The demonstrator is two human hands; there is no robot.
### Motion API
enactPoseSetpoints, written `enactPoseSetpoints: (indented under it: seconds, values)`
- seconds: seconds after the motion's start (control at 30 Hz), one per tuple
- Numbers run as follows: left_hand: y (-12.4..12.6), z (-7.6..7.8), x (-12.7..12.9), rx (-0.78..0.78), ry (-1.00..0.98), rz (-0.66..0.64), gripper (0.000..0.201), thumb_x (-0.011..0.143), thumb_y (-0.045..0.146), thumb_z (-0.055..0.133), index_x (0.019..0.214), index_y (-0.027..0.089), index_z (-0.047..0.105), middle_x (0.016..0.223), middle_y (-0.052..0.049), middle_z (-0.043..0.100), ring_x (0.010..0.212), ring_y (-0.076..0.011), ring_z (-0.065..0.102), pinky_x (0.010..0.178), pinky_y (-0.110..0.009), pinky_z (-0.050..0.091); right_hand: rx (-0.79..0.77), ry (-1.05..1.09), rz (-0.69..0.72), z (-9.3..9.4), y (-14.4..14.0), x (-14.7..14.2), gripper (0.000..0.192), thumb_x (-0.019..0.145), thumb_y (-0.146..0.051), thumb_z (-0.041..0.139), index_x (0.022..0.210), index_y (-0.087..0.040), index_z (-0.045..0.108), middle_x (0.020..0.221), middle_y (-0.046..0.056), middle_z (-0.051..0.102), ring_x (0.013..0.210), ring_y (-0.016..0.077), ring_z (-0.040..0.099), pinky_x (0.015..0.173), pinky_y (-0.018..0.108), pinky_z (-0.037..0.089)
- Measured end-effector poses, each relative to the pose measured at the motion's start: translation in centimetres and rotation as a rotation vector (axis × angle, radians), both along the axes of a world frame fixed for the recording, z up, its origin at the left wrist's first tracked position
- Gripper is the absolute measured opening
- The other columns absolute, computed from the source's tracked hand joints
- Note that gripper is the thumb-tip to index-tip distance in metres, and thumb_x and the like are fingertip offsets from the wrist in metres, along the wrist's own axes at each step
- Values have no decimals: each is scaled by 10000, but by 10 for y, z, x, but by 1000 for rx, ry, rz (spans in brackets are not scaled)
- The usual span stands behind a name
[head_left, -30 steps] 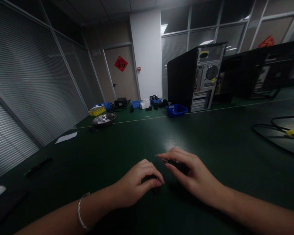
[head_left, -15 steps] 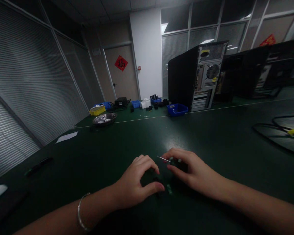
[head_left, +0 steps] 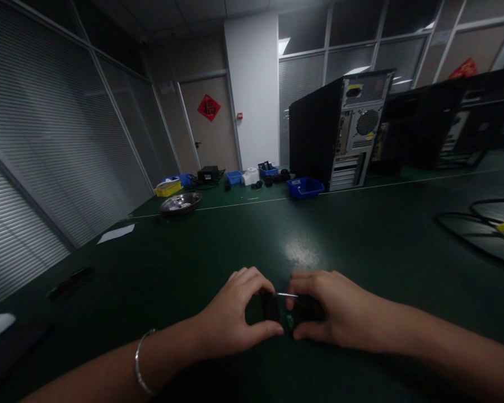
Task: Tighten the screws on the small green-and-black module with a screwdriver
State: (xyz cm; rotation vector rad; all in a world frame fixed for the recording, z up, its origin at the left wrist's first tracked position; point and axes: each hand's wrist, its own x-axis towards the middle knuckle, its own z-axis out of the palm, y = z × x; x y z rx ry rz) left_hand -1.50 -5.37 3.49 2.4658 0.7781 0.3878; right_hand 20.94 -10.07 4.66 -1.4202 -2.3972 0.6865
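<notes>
My left hand [head_left: 239,310] is curled around a small dark block [head_left: 271,307], with the index finger at its far edge and the thumb at its near edge. In my right hand [head_left: 331,308] is a screwdriver, its thin bright metal shaft [head_left: 286,294] pointing left toward the left fingertips. Its handle is mostly hidden in the shadow of the palm. Between the two hands lies a small green piece [head_left: 290,321], close to the right thumb; it looks like a bit of circuit board, but is too dark to be sure.
The dark green table [head_left: 218,246] extends ahead. Farther back are a metal bowl [head_left: 180,203], a blue bin [head_left: 305,188] and a computer tower [head_left: 340,131]. Black cables [head_left: 466,229] lie right; a paper sheet [head_left: 116,233] and a dark slim object [head_left: 69,281] lie left.
My right hand has come down and nearer to me, bringing the screwdriver shaft down beside the left fingertips. My left fingers now close around the dark block.
</notes>
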Motion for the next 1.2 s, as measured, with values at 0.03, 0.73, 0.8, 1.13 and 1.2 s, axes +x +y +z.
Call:
enactPoseSetpoints:
  seconds: [0.03, 0.73, 0.8, 1.13, 1.2]
  values:
    - [1, -1, 0, -11, -22, 7, 364, 779, 405, 698, 1059, 202, 588, 1032, -55, 569, 967, -229, 517, 836, -369, 416, 2, -2, 2, 0, 0, 0, 222, 726, -309, 749, 901, -218, 648, 862, -2, 625, 706, 154, 580, 597, 249, 395]
    - [0, -1, 3, -251, -265, 172, 378, 801, 241, 681, 1153, 204, 549, 1028, -36, 680, 997, -202, 624, 924, -368, 443, -2, 58, -18, -2, -1, -3, 198, 725, -259, 733, 896, -210, 645, 832, -5, 626, 670, 139, 577, 556, 224, 402]
    - [-1, 0, 4, -277, -275, 172, 372, 806, 246, 679, 1147, 194, 542, 991, -34, 689, 973, -200, 638, 899, -360, 454, 11, 84, -31, 0, 0, -3, 180, 748, -257, 715, 900, -202, 635, 841, -2, 625, 684, 138, 579, 565, 221, 408]
    - [-2, 2, 6, -321, -293, 215, 345, 809, 219, 663, 1124, 189, 524, 943, -28, 699, 942, -193, 654, 879, -350, 451, 77, 132, -32, -1, 1, -1, 264, 767, -215, 705, 1022, -209, 640, 983, 30, 616, 832, 179, 602, 709, 270, 462]
    - [0, 1, 6, -315, -304, 245, 334, 808, 212, 655, 1115, 189, 526, 934, -24, 695, 930, -193, 654, 867, -347, 454, 84, 127, -5, -3, 1, -1, 259, 781, -202, 690, 1036, -212, 650, 1011, 35, 611, 853, 183, 607, 754, 283, 471]
